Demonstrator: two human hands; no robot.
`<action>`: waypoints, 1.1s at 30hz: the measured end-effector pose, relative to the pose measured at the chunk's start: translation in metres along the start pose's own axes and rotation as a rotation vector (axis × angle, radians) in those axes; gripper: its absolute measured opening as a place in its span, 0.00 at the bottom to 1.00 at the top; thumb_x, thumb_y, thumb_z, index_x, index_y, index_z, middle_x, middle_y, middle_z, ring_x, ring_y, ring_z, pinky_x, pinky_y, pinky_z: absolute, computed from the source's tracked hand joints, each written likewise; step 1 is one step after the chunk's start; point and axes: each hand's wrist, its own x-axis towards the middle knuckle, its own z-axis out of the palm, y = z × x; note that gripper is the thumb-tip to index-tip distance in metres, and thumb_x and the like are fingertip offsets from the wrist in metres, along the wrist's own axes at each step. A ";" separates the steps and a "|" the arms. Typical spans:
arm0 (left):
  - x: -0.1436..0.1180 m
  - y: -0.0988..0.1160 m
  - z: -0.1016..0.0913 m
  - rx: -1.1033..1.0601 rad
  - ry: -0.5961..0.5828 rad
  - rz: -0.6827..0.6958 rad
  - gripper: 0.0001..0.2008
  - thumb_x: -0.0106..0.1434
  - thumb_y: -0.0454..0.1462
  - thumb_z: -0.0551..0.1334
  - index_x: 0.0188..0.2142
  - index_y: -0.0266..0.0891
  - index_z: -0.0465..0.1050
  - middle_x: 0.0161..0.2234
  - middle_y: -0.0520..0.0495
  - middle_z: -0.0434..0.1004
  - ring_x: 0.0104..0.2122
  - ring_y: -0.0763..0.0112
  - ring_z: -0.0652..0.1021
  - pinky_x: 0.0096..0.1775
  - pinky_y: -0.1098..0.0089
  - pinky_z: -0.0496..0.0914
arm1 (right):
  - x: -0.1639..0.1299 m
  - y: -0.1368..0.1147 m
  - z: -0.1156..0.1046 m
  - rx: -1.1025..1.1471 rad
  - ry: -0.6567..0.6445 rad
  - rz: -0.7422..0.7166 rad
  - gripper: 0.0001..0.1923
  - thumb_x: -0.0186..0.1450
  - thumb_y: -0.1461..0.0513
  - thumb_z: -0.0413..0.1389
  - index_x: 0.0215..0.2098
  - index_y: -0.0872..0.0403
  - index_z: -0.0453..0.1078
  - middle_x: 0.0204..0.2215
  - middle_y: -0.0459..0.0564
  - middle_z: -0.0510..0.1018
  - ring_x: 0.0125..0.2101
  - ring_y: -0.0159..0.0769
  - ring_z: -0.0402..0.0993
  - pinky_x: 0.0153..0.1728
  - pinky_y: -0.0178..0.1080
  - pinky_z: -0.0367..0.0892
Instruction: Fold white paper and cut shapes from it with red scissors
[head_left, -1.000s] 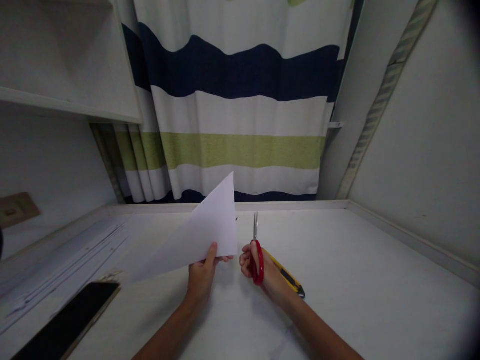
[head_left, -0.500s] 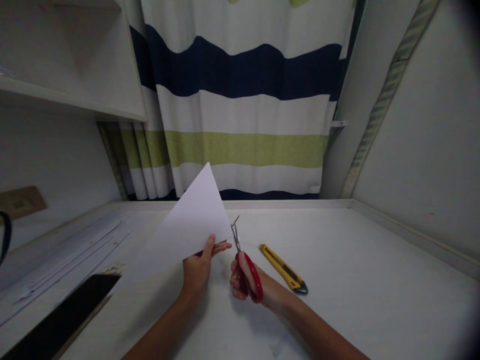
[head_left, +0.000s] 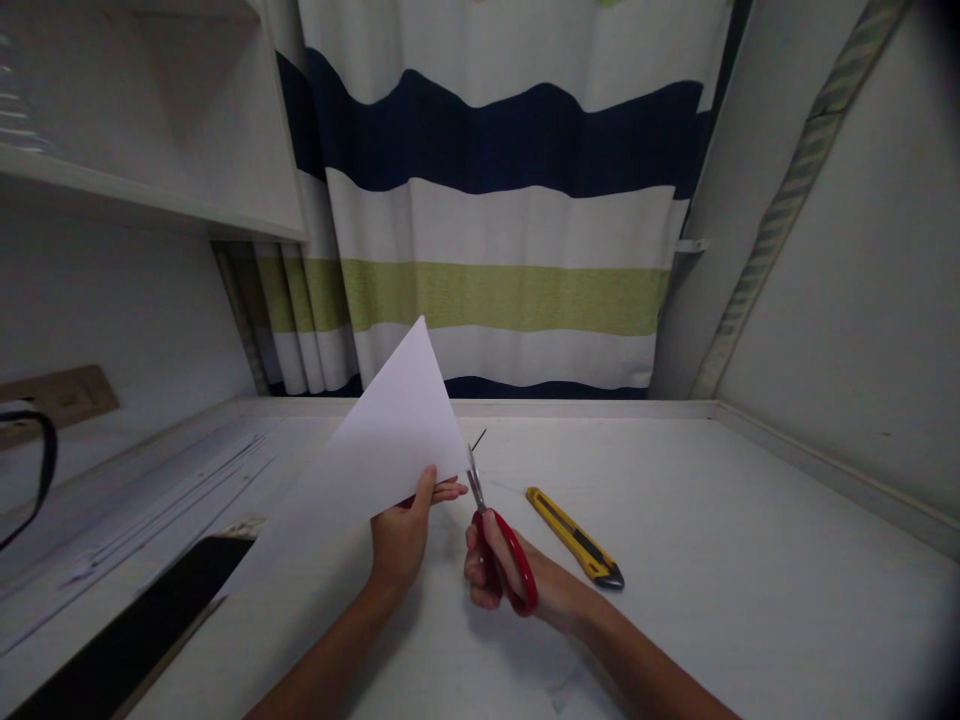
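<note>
A white sheet of paper point(head_left: 390, 420) is held up at a slant by my left hand point(head_left: 405, 530), thumb on its front and fingers behind its lower edge. My right hand point(head_left: 495, 570) grips a pair of scissors point(head_left: 519, 575) by their red handles. The scissor blades point up and away, beside the paper's right corner; whether they touch it I cannot tell. Just beyond the blade tips lies a thin dark sliver point(head_left: 479, 438). A yellow utility knife point(head_left: 574, 538) rests on the white table to the right of my right hand.
On the left lie a long black flat object point(head_left: 157, 630) and several white sheets or strips point(head_left: 165, 520). A striped curtain point(head_left: 510, 230) hangs behind the table point(head_left: 750, 560). A white shelf point(head_left: 150, 200) juts out at upper left, above a wall socket point(head_left: 67, 395).
The view has shifted slightly, so most things sit a little further right. The scissor blades appear closer together than before. Both hands keep their hold.
</note>
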 end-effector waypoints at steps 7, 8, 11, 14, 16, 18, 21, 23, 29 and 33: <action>0.001 0.000 -0.002 0.039 -0.030 0.048 0.11 0.51 0.40 0.58 0.20 0.37 0.74 0.24 0.48 0.77 0.32 0.65 0.76 0.45 0.67 0.63 | 0.001 0.001 -0.001 0.032 0.013 -0.016 0.23 0.55 0.43 0.40 0.29 0.55 0.55 0.15 0.39 0.58 0.14 0.22 0.55 0.17 0.29 0.49; 0.001 0.001 -0.002 0.036 -0.034 0.054 0.10 0.51 0.40 0.58 0.20 0.38 0.74 0.24 0.48 0.77 0.32 0.65 0.76 0.44 0.67 0.64 | 0.001 0.000 -0.001 0.028 0.015 -0.011 0.23 0.55 0.43 0.40 0.29 0.55 0.55 0.15 0.39 0.58 0.13 0.22 0.55 0.16 0.28 0.49; 0.001 0.001 -0.003 0.041 -0.033 0.051 0.10 0.51 0.40 0.57 0.20 0.39 0.74 0.25 0.49 0.77 0.33 0.65 0.76 0.44 0.67 0.63 | 0.000 -0.004 0.000 0.014 0.008 0.008 0.23 0.55 0.43 0.40 0.29 0.55 0.55 0.16 0.39 0.58 0.13 0.22 0.55 0.15 0.28 0.47; 0.001 0.003 -0.002 0.059 -0.039 0.034 0.10 0.51 0.40 0.57 0.21 0.39 0.75 0.26 0.49 0.78 0.33 0.66 0.75 0.45 0.67 0.62 | -0.002 -0.007 0.001 0.004 -0.001 0.014 0.23 0.55 0.43 0.40 0.29 0.55 0.55 0.15 0.39 0.58 0.13 0.22 0.55 0.15 0.28 0.47; 0.000 0.004 -0.002 0.061 -0.039 0.027 0.10 0.51 0.40 0.57 0.22 0.39 0.75 0.26 0.49 0.78 0.33 0.66 0.75 0.45 0.68 0.62 | -0.002 -0.008 0.001 0.006 -0.001 0.012 0.23 0.55 0.43 0.40 0.28 0.55 0.55 0.15 0.39 0.58 0.13 0.22 0.55 0.15 0.28 0.47; 0.000 0.006 -0.002 0.057 -0.034 0.029 0.09 0.51 0.39 0.58 0.21 0.39 0.75 0.25 0.50 0.78 0.33 0.67 0.76 0.45 0.69 0.63 | -0.002 -0.009 0.001 0.012 -0.010 0.016 0.23 0.55 0.43 0.40 0.28 0.55 0.55 0.15 0.39 0.58 0.13 0.22 0.54 0.16 0.28 0.48; -0.001 0.007 -0.002 0.053 -0.034 0.036 0.09 0.51 0.39 0.58 0.21 0.40 0.74 0.25 0.50 0.77 0.32 0.67 0.76 0.44 0.68 0.64 | -0.003 -0.009 0.001 0.023 0.006 0.003 0.22 0.56 0.44 0.40 0.29 0.55 0.55 0.17 0.40 0.59 0.15 0.22 0.55 0.16 0.28 0.48; -0.001 0.006 -0.002 0.053 -0.038 0.036 0.09 0.51 0.39 0.58 0.21 0.39 0.74 0.25 0.50 0.77 0.32 0.66 0.76 0.44 0.68 0.64 | -0.003 -0.009 0.001 0.027 0.025 -0.007 0.21 0.56 0.45 0.41 0.30 0.55 0.56 0.18 0.41 0.60 0.15 0.22 0.55 0.17 0.28 0.49; -0.001 0.005 -0.003 0.071 -0.063 0.015 0.10 0.51 0.40 0.57 0.22 0.40 0.75 0.26 0.51 0.78 0.34 0.67 0.75 0.45 0.69 0.63 | -0.004 -0.012 0.002 0.002 0.001 -0.005 0.21 0.57 0.46 0.41 0.29 0.55 0.57 0.18 0.41 0.60 0.16 0.23 0.55 0.17 0.29 0.50; -0.001 0.006 -0.002 0.081 -0.058 0.013 0.10 0.51 0.40 0.57 0.22 0.39 0.75 0.25 0.50 0.78 0.34 0.67 0.75 0.45 0.69 0.63 | -0.004 -0.011 0.001 -0.008 0.007 -0.008 0.21 0.57 0.46 0.41 0.30 0.55 0.56 0.18 0.41 0.60 0.16 0.23 0.54 0.18 0.29 0.51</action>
